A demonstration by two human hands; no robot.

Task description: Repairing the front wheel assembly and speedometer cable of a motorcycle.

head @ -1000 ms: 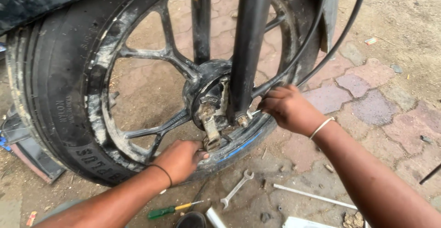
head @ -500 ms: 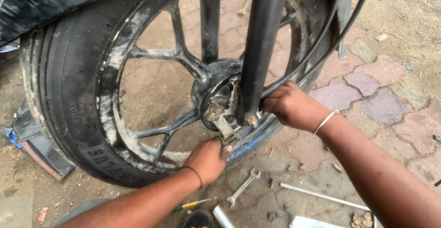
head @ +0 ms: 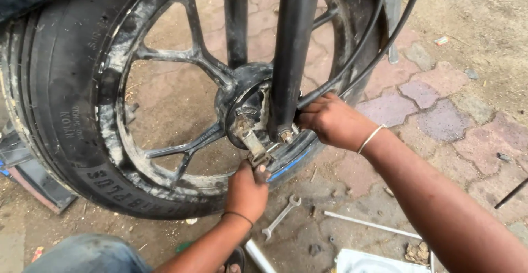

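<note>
The left hand (head: 248, 187) is pinching the brake lever (head: 252, 141), having risen from under the rim; the right hand (head: 330, 120) is gripping the fork (head: 294, 58), spokes crowding both.

The wheel hub (head: 245, 105) sits at the middle of the tyre (head: 66, 124). The fork leg (head: 294, 53) stands just right of the hub, with the right hand (head: 330, 120) beside its foot. The left hand (head: 248, 190) is directly below the hub. A wrench (head: 281, 217) lies on the pavement below and right of the hub, a rod (head: 371, 224) farther right.
</note>
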